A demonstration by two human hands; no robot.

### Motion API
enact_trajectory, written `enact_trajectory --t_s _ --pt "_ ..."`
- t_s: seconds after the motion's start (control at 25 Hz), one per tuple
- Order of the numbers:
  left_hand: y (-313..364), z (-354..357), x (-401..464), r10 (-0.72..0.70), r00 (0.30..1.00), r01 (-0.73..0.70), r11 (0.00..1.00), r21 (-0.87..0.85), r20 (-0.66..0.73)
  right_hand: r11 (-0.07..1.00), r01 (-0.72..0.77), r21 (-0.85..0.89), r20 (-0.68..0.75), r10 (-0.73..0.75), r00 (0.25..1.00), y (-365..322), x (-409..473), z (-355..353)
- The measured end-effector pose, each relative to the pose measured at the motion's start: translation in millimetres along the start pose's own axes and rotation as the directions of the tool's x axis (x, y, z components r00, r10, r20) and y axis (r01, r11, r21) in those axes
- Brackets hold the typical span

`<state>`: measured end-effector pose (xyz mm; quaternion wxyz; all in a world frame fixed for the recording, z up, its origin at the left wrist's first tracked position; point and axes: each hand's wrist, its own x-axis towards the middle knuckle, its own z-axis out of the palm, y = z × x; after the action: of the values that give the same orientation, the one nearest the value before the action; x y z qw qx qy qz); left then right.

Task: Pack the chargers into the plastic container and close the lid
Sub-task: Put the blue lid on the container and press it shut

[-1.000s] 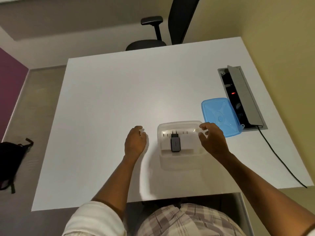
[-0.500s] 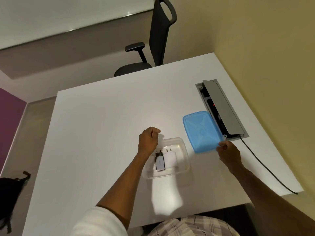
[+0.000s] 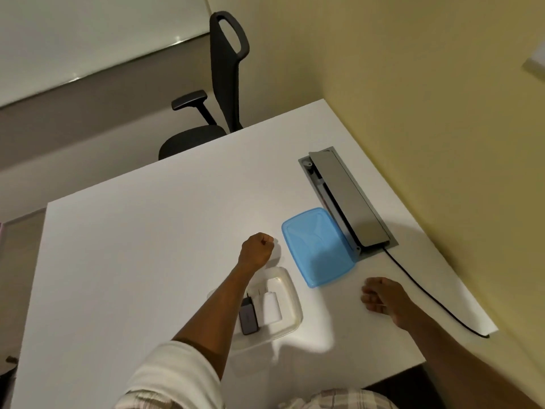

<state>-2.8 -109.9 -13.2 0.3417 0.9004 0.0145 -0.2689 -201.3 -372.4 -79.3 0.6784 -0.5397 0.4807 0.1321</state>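
Note:
A clear plastic container point(image 3: 290, 302) sits on the white table point(image 3: 141, 261), partly hidden under my left forearm. Inside it lie a dark grey charger point(image 3: 248, 317) and a white charger point(image 3: 271, 307) side by side. The blue lid point(image 3: 317, 249) lies flat on the table just right of and beyond the container. My left hand point(image 3: 256, 252) is a closed fist beyond the container, holding nothing that I can see. My right hand point(image 3: 382, 295) rests on the table right of the container, fingers curled, empty, a little below the lid.
A grey cable box with a raised flap point(image 3: 348, 202) is set into the table beside the lid. A black cable point(image 3: 427, 293) runs from it to the table's right edge. A black office chair point(image 3: 212, 113) stands beyond the far edge. A yellow wall lies to the right.
My right hand has left the lid's near corner and dropped back to the table. My left hand moved from the container's far rim to beyond it. The camera tilted upward.

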Motion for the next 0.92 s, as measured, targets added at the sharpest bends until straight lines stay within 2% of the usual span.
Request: enact_trajectory --t_s 0.12,0.28,0.52,0.72,0.92 --pt "9.5 11.2 16.8 -0.039 0.998 0.036 0.998 0.047 0.056 0.999 -0.029 0.026 0.035 0.029 0.999 -5.0 7.4 -2.6" --pt "21.1 23.4 35.1 -0.029 0.992 0.012 0.990 0.139 0.119 0.998 -0.053 0.033 0.027 0.052 0.998 -11.1 18.9 0.9" --pt "36.7 30.1 52.8 0.059 0.995 -0.065 0.996 0.068 0.084 0.995 -0.052 0.080 -0.055 0.056 0.997 -21.4 29.3 17.5" --pt "45.2 32.6 59.1 -0.018 0.984 0.006 0.998 0.067 0.176 0.996 -0.059 0.072 -0.066 0.064 0.996 -29.8 31.9 31.9" --pt "43.1 26.5 55.1 -0.022 0.990 0.014 0.998 0.059 0.143 0.997 -0.023 0.079 -0.084 0.030 0.996 -34.8 27.6 40.8"
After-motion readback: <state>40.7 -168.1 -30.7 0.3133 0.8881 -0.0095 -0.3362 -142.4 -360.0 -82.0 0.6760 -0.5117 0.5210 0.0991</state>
